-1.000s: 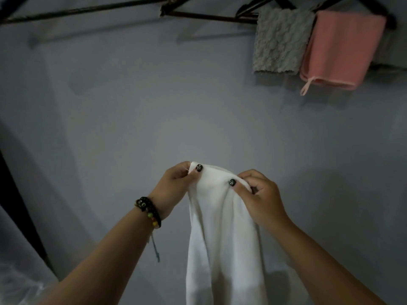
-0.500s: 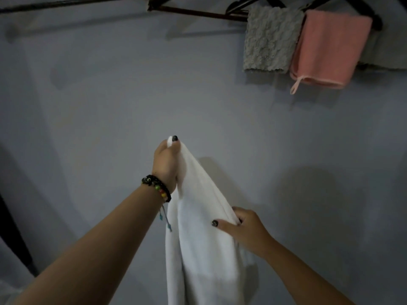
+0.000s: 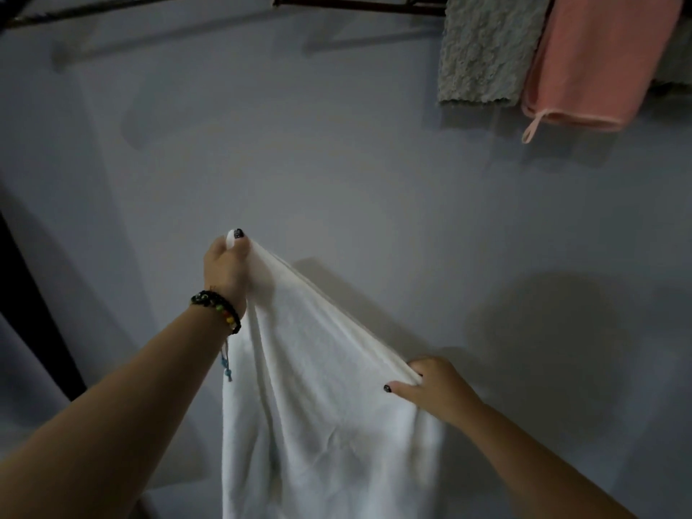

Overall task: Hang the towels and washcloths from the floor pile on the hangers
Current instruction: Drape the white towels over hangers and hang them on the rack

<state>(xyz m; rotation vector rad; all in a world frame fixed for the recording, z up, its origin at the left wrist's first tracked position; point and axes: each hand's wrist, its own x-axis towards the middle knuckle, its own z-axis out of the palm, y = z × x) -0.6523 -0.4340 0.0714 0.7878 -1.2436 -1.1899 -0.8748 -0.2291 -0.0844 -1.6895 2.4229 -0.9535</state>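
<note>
White towel (image 3: 322, 425): held up before a grey wall (image 3: 337, 174), its top edge stretched on a slant between both hands, the rest hanging in folds out of the bottom of the view.
Left hand (image 3: 226, 267): raised, pinches the upper corner; dark nail polish; beaded bracelet (image 3: 219, 310) on the wrist.
Right hand (image 3: 434, 383): lower, grips the edge further along.
Dark rail (image 3: 355, 3): along the top.
Grey washcloth (image 3: 486, 50): hangs top right.
Pink washcloth (image 3: 595, 58): just beside the grey one, loop dangling from its lower corner.
</note>
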